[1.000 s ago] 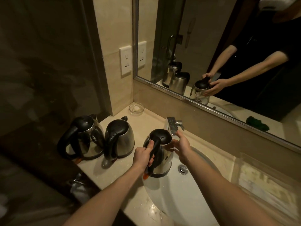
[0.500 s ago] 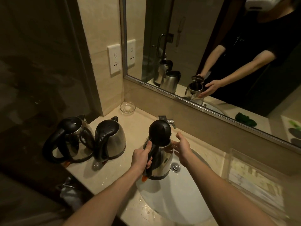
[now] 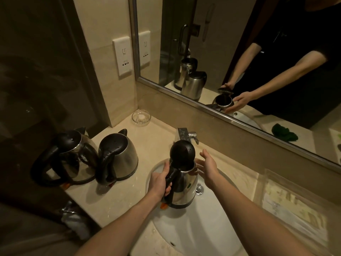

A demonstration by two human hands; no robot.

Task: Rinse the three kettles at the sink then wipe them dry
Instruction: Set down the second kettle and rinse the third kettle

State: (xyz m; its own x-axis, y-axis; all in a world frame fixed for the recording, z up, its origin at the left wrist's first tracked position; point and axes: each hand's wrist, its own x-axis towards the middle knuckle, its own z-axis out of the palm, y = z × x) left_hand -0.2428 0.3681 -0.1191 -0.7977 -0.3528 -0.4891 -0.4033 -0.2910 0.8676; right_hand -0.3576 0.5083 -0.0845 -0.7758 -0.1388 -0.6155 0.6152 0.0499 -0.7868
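Observation:
A steel kettle (image 3: 184,189) with a black handle hangs over the white sink (image 3: 195,235), its black lid (image 3: 182,151) flipped up. My left hand (image 3: 160,181) grips its handle. Just right of the kettle's rim is my right hand (image 3: 208,166), fingers relaxed and spread, holding nothing. The chrome tap (image 3: 186,134) stands right behind the raised lid. Two more kettles stand on the counter to the left: a steel one (image 3: 122,157) and a glass-sided one (image 3: 70,156), both with lids down.
A small glass dish (image 3: 141,117) sits in the counter's back corner. The mirror (image 3: 239,52) shows a green cloth (image 3: 284,132) on the counter to the right. A clear tray (image 3: 295,206) lies right of the sink. A wall socket (image 3: 123,57) is above the counter.
The kettle's lid went from down to flipped fully up. My right hand left the tap and now hovers open beside the kettle's rim. The kettle stayed over the basin.

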